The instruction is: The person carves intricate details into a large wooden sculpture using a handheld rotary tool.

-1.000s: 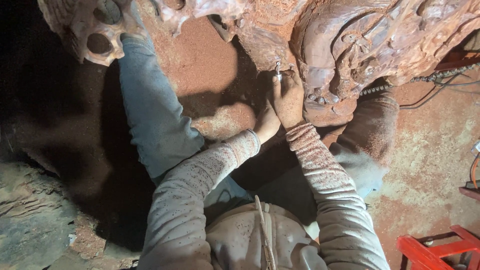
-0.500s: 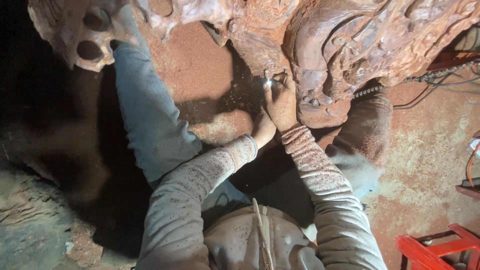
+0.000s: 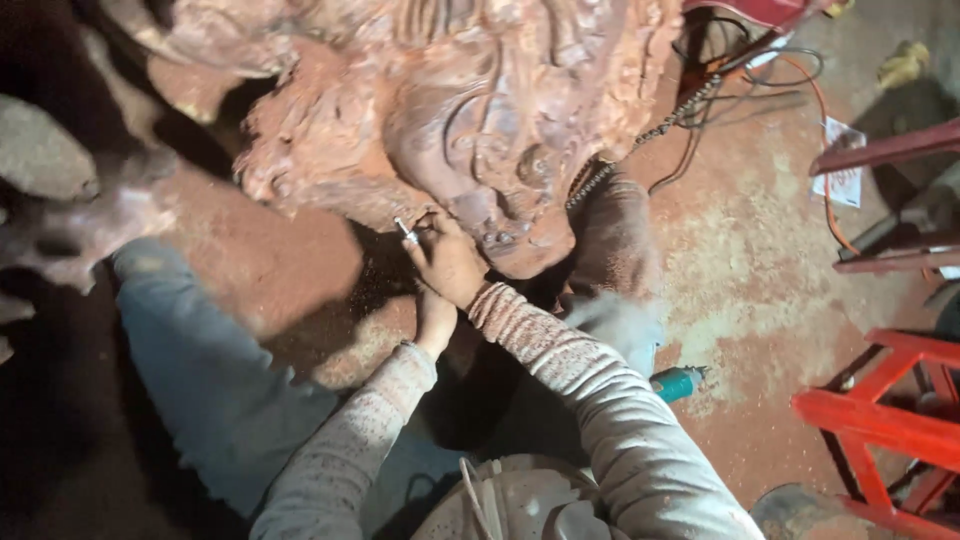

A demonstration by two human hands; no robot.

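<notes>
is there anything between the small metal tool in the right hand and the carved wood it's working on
Nothing visible. The right hand holds the small metal tool with its tip right at the lower edge of the reddish wood carving. The left hand sits beneath the right wrist, below the tool's line, not in its way.

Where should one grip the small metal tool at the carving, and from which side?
Probably its rear shaft, from below and the right, as the right hand does: the small metal tool points up-left into the reddish wood carving, leaving only that end free.
</notes>
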